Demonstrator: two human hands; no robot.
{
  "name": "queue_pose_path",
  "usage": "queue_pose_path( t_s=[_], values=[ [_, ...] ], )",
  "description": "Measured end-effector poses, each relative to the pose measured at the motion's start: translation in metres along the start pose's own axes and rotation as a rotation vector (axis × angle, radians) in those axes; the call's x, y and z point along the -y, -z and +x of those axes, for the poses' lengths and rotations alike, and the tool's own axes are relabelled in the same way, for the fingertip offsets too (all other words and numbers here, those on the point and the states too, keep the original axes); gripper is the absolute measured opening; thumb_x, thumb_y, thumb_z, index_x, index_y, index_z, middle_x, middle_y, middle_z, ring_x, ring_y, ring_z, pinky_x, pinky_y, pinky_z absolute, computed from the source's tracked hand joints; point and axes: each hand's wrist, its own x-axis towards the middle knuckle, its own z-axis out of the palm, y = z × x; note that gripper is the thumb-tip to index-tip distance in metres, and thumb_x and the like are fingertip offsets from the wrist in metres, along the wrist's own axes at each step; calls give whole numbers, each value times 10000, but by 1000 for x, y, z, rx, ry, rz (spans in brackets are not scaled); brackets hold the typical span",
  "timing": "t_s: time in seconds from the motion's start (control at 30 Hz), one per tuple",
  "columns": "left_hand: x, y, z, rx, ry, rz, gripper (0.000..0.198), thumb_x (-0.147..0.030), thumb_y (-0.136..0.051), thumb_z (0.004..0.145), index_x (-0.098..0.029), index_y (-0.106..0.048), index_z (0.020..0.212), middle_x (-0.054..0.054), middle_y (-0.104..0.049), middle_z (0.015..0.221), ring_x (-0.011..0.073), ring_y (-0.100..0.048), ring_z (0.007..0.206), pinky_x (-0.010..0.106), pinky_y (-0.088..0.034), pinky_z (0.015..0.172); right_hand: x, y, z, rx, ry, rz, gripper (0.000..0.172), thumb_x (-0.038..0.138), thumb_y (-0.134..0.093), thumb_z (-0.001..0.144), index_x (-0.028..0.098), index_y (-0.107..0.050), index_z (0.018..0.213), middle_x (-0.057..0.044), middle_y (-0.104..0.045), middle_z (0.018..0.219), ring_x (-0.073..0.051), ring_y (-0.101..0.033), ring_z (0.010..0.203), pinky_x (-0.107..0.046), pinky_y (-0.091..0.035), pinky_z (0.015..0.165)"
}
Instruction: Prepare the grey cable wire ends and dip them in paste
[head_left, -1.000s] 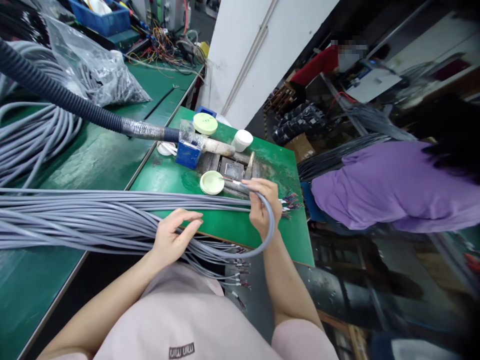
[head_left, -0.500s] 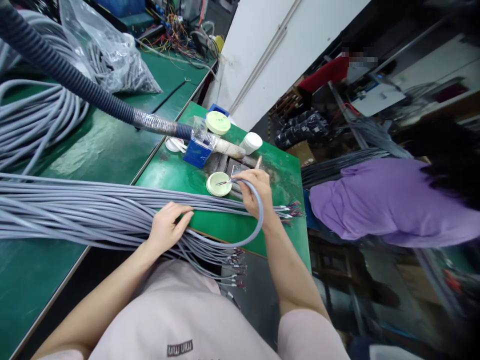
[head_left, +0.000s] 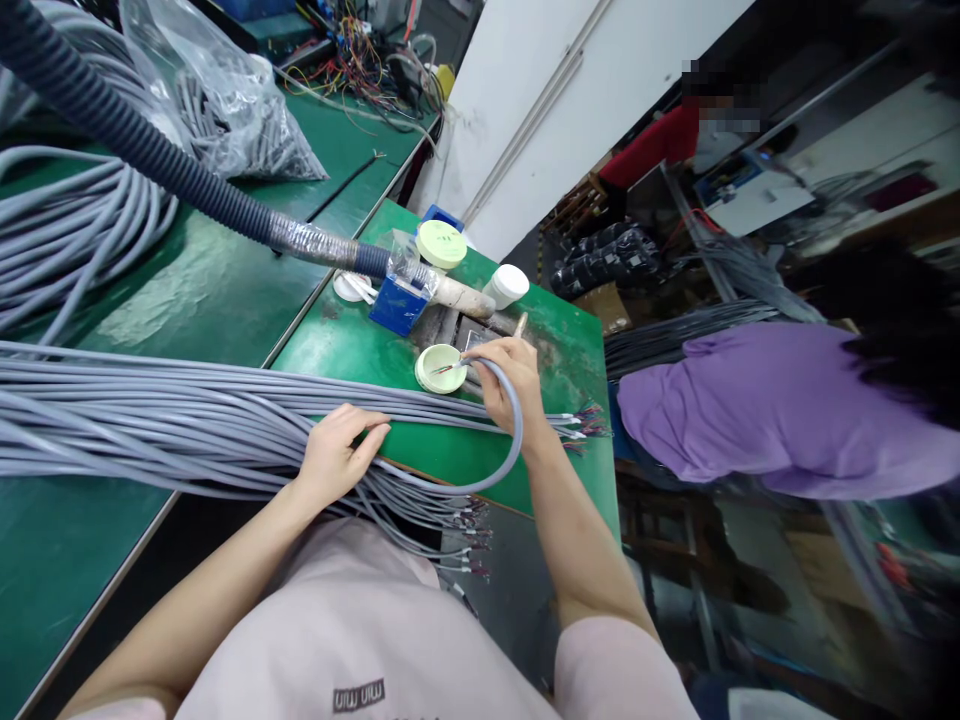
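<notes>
In the head view, my right hand point(head_left: 511, 378) is closed in a pinch around a grey cable point(head_left: 517, 425) near its stripped end. Thin bare-tipped wires reach from that end into a small pale-green cup point(head_left: 424, 384). From the hand, the cable loops right, then back along the bench edge toward my left hand point(head_left: 337, 450). My left hand rests over a thick bundle of grey cables point(head_left: 187, 395), thumb and forefinger stretched out with a gap between them; its other fingers are partly hidden. Stripped ends of the bundle point(head_left: 589, 422) lie past my right wrist.
A ribbed hose point(head_left: 225, 210) runs to a blue block point(head_left: 397, 305) on the green bench point(head_left: 322, 330). A green-lidded tub point(head_left: 441, 243) and a white tub point(head_left: 508, 286) stand behind. More cable ends point(head_left: 469, 535) hang by my lap. Someone in a purple top point(head_left: 765, 410) is at right.
The view has shifted slightly, and the cup sits a little farther right in it. Both hands keep nearly the same pose, with the wire ends still at the cup.
</notes>
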Motion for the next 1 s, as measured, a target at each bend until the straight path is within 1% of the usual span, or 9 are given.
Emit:
queue_pose_path(
  t_s=[0.1,0.17,0.3,0.43,0.57,0.73,1.0],
  values=[
    [-4,4,1,-24,6,-14,150,-225,-544,868,-175,-683,896,58,-717,794,164,-623,724,299,-483,717,1,13,3,-73,-47,-30,179,232,-481,892,242,-656,928,-46,-654,887,-216,-575,914,-425,-381,921],
    [-6,6,2,-46,0,-20,139,-217,-555,859,-178,-685,887,53,-716,783,162,-623,717,297,-485,709,-4,23,5,-130,-82,-72,174,240,-476,896,236,-647,929,-47,-657,893,-220,-570,923,-422,-375,929],
    [-9,8,5,-73,-34,-43,125,-188,-572,843,-169,-686,890,56,-715,789,159,-620,720,293,-485,699,-26,31,9,-189,-129,-183,169,250,-464,895,225,-631,909,-56,-664,885,-223,-570,901,-405,-376,904],
    [-8,6,4,-62,-16,-37,132,-204,-569,845,-170,-689,886,56,-714,785,158,-619,719,296,-486,698,-53,24,10,-150,-149,-242,165,254,-462,887,219,-623,905,-64,-664,912,-231,-563,909,-407,-370,893],
    [-6,4,4,-49,-2,-34,143,-226,-562,851,-170,-690,884,58,-712,771,160,-619,713,301,-486,701,-72,14,11,-113,-168,-272,187,270,-441,901,219,-620,910,-64,-659,894,-232,-552,900,-409,-361,882],
    [-4,4,4,-47,-3,-33,133,-215,-568,847,-178,-688,890,52,-709,774,159,-617,714,294,-486,689,-84,4,12,-71,-168,-306,170,268,-464,899,233,-630,912,-58,-648,885,-227,-545,889,-404,-360,876],
    [-3,1,4,-36,-7,-48,130,-195,-569,847,-168,-682,907,58,-711,793,158,-618,730,296,-480,702,-97,-9,13,-11,-196,-314,143,239,-497,891,219,-638,904,-68,-633,896,-224,-529,913,-410,-346,886]
  ],
)
